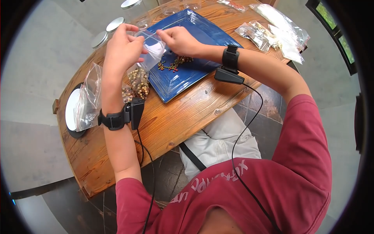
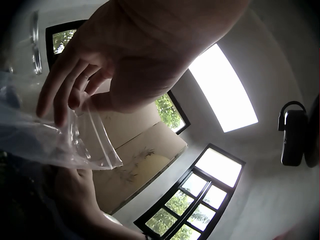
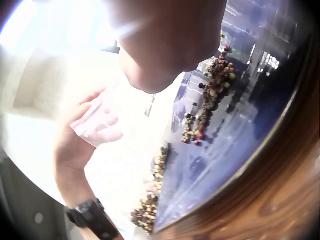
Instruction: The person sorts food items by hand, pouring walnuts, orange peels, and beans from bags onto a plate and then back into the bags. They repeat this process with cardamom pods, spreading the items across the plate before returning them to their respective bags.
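A clear plastic zip bag (image 1: 154,54) hangs between both hands above the left part of a blue square plate (image 1: 183,87). My left hand (image 1: 124,48) pinches the bag at its upper left edge, other fingers spread. At the opposite edge my right hand (image 1: 181,41) pinches it between thumb and curled fingers. In the left wrist view the zip bag (image 2: 82,145) shows its zip strip. Loose mixed peppercorns (image 3: 215,90) lie on the plate below the right hand. Filled bags of peppercorns (image 1: 139,82) sit beside the plate, under the left forearm.
Empty zip bags (image 1: 89,101) lie over a white round disc (image 1: 72,111) at the table's left. Glass jars (image 1: 136,13) and silver lids (image 1: 115,24) stand at the back. Packets (image 1: 255,35) and more plastic bags (image 1: 278,19) lie at the right on the wooden table (image 1: 113,156).
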Demonstrator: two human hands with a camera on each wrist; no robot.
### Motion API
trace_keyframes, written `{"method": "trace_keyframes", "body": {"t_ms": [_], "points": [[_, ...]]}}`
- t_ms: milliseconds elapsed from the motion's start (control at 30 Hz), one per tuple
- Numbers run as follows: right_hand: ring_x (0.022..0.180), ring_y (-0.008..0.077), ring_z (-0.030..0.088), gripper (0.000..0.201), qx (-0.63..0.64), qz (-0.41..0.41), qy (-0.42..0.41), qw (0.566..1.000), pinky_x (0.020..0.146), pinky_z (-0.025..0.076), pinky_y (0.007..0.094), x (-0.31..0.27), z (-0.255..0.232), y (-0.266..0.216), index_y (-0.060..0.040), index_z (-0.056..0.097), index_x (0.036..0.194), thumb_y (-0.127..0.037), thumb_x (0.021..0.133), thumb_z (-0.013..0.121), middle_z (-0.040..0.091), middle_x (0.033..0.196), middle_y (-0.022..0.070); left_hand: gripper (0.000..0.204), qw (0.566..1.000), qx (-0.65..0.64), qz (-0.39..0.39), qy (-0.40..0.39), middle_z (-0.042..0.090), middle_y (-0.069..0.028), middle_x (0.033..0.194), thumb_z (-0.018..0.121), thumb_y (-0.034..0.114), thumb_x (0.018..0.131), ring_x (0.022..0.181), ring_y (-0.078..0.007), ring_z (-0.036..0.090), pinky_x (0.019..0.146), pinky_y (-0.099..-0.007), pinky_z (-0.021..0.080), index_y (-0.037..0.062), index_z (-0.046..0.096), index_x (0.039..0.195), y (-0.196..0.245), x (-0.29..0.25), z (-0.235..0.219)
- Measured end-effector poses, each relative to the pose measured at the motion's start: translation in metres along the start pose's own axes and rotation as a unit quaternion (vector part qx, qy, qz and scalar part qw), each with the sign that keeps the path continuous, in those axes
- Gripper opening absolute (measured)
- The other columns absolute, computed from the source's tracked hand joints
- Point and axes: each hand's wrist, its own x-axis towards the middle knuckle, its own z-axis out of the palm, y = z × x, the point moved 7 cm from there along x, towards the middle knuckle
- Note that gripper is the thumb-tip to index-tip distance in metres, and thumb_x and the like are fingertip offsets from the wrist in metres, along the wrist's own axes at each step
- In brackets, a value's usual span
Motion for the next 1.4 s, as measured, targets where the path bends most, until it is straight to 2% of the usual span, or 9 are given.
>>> {"method": "trace_keyframes", "body": {"t_ms": [67, 167, 267, 300, 400, 733, 1000, 1167, 1400], "points": [[0.058, 0.0055, 0.041, 0.056, 0.072, 0.066, 0.078, 0.992, 0.050, 0.036, 0.0314, 0.011, -0.007, 0.012, -0.0025, 0.059, 0.067, -0.040, 0.108, 0.053, 0.047, 0.058, -0.0035, 0.038, 1.000, -0.010, 0.000, -0.005, 0.076, -0.0136, 0.087, 0.064, 0.009, 0.090, 0.075, -0.0177, 0.076, 0.062, -0.0314, 0.063, -0.0028, 0.057, 0.126, -0.004, 0.001, 0.010], [0.066, 0.0090, 0.056, 0.045, 0.240, 0.154, 0.086, 0.955, 0.060, 0.048, 0.0294, 0.027, -0.013, 0.025, -0.0028, 0.067, 0.088, -0.040, 0.108, 0.053, 0.064, 0.079, 0.0010, 0.040, 0.999, 0.041, -0.006, -0.018, 0.073, -0.0141, 0.095, 0.064, 0.009, 0.093, 0.081, -0.0206, 0.076, 0.063, -0.0328, 0.064, -0.0013, 0.055, 0.131, -0.001, 0.000, 0.019], [0.057, 0.0147, 0.055, 0.045, 0.342, 0.151, 0.063, 0.925, 0.050, 0.046, 0.0293, 0.047, 0.000, 0.033, -0.0092, 0.060, 0.088, -0.046, 0.109, 0.045, 0.058, 0.074, 0.0034, 0.040, 0.998, 0.060, 0.002, -0.023, 0.073, -0.0151, 0.099, 0.063, 0.008, 0.094, 0.085, -0.0216, 0.076, 0.064, -0.0341, 0.065, -0.0008, 0.055, 0.133, -0.004, 0.003, 0.026], [0.046, 0.0087, 0.034, 0.046, 0.410, 0.159, 0.103, 0.892, 0.042, 0.027, 0.0276, 0.037, 0.004, 0.003, -0.0139, 0.050, 0.074, -0.043, 0.110, 0.046, 0.042, 0.062, -0.0038, 0.040, 0.998, 0.059, 0.010, -0.021, 0.073, -0.0152, 0.098, 0.063, 0.007, 0.094, 0.085, -0.0215, 0.076, 0.065, -0.0343, 0.065, -0.0006, 0.055, 0.133, -0.004, 0.004, 0.028], [0.048, 0.0098, 0.039, 0.045, 0.448, 0.148, 0.098, 0.877, 0.043, 0.032, 0.0274, 0.037, 0.015, -0.014, -0.0134, 0.052, 0.076, -0.043, 0.111, 0.044, 0.046, 0.064, -0.0024, 0.042, 0.998, 0.054, 0.020, -0.016, 0.073, -0.0158, 0.100, 0.062, 0.007, 0.094, 0.085, -0.0216, 0.076, 0.066, -0.0347, 0.066, 0.0000, 0.054, 0.135, -0.006, 0.006, 0.029], [0.059, 0.0130, 0.050, 0.050, 0.337, 0.124, 0.179, 0.916, 0.053, 0.042, 0.0340, 0.034, 0.017, -0.017, -0.0034, 0.057, 0.078, -0.038, 0.111, 0.043, 0.054, 0.068, 0.0023, 0.044, 0.999, 0.050, 0.016, -0.005, 0.071, -0.0173, 0.105, 0.054, 0.003, 0.095, 0.088, -0.0238, 0.075, 0.069, -0.0366, 0.067, 0.0003, 0.052, 0.139, -0.002, 0.002, 0.023], [0.062, 0.0129, 0.056, 0.044, 0.331, 0.101, 0.109, 0.932, 0.057, 0.049, 0.0320, 0.025, 0.021, -0.024, -0.0030, 0.061, 0.080, -0.034, 0.109, 0.051, 0.057, 0.069, 0.0037, 0.029, 0.997, 0.001, 0.062, 0.044, 0.066, -0.0127, 0.080, 0.051, 0.003, 0.091, 0.061, -0.0194, 0.067, 0.050, -0.0337, 0.056, -0.0018, 0.056, 0.119, 0.016, -0.011, 0.008], [0.068, 0.0149, 0.061, 0.038, 0.277, 0.134, 0.053, 0.950, 0.063, 0.052, 0.0331, 0.012, 0.020, -0.026, 0.0004, 0.065, 0.085, -0.031, 0.106, 0.058, 0.064, 0.074, 0.0065, 0.030, 0.999, -0.013, -0.003, 0.032, 0.067, -0.0128, 0.075, 0.053, 0.002, 0.090, 0.060, -0.0198, 0.069, 0.050, -0.0344, 0.055, -0.0030, 0.056, 0.119, 0.016, -0.009, 0.004], [0.103, 0.0157, 0.067, 0.032, 0.185, 0.233, -0.075, 0.952, 0.095, 0.054, 0.0308, 0.000, 0.023, -0.037, 0.0009, 0.069, 0.115, -0.026, 0.108, 0.053, 0.070, 0.111, 0.0107, 0.029, 0.999, -0.048, 0.003, 0.019, 0.066, -0.0122, 0.074, 0.054, 0.001, 0.091, 0.059, -0.0194, 0.069, 0.050, -0.0337, 0.055, -0.0042, 0.055, 0.120, 0.016, -0.010, 0.001]]}}
